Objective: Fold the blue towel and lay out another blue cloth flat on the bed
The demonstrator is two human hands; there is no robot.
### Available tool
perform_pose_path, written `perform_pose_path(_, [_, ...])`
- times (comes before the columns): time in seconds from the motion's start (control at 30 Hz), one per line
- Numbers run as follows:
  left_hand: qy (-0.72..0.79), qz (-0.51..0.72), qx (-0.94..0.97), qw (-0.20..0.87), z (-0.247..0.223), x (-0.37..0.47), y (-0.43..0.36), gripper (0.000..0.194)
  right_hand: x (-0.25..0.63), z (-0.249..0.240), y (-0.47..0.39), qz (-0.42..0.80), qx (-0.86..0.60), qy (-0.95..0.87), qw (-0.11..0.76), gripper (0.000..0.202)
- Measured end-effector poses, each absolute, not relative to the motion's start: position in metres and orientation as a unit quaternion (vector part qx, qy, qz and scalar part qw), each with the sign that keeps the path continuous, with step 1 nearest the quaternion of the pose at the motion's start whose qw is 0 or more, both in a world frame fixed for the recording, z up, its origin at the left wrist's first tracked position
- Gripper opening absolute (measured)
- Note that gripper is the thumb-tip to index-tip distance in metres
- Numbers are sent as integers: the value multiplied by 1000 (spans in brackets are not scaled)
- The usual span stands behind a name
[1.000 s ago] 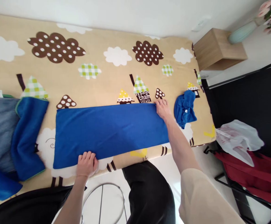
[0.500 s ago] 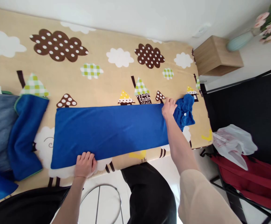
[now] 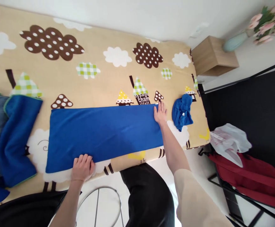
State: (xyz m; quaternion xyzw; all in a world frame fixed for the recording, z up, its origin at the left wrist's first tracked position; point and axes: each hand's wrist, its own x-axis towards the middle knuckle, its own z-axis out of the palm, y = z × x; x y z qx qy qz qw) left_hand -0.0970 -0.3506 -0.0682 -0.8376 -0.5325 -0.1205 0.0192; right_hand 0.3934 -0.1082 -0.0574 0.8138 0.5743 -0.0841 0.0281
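Observation:
A blue towel (image 3: 104,132), or similar soft cloth, lies flat in a long rectangle on the patterned bedsheet (image 3: 99,34). My left hand (image 3: 82,167) rests at its near edge, left of the middle, fingers together and laid flat over the cloth. At the far right corner my right hand (image 3: 160,113) presses down with fingers extended and nothing gripped. Just beyond that end sits a small bunched blue cloth (image 3: 183,110) with a white tag, apart from my hand. A larger blue cloth with green edging (image 3: 19,138) lies rumpled at the left, partly out of view.
A wooden box shelf (image 3: 213,56) holds a pale vase (image 3: 235,41) of pink flowers beyond the bed's right end. Lower right are a white plastic bag (image 3: 231,142) and a red bag (image 3: 253,179) by a black frame. A round metal-rimmed stool (image 3: 119,201) stands below the bed edge.
My right hand has shifted left, away from the bunched cloth, and now lies flat on the towel's far right corner. My left hand stays at the near edge. The view has turned slightly right.

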Motion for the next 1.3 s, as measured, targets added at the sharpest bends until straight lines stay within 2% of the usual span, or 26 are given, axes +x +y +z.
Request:
perform_pose_path(0.13, [-543,-115,-832,8,-68,-95,-353,10,392,-54,-97,-57,844,532,32,68])
perform_pose_path(0.3, [-555,-111,-824,-13,-66,-93,-356,13,338,-41,-147,63,818,570,-51,70])
perform_pose_path(0.47, [-572,-90,-814,-48,-67,-92,-359,15,255,-39,-279,-38,653,749,-102,70])
perform_pose_path(0.6, [-591,-55,-800,-88,-68,-92,-360,19,228,-50,-334,-82,659,738,-120,70])
perform_pose_path(0.8, [-592,-27,-804,-51,-64,-90,-358,21,234,-51,-327,-93,667,725,-145,70])
perform_pose_path(1.1, [-642,-32,-765,-50,-45,-79,-360,23,236,-60,-328,-99,671,697,-233,68])
perform_pose_path(1.23, [-659,-83,-743,-86,-27,-23,-351,23,238,-62,-325,-125,670,690,-242,66])
perform_pose_path(1.3, [-604,-107,-778,-137,-21,25,-338,35,240,-63,-324,-138,673,687,-239,65])
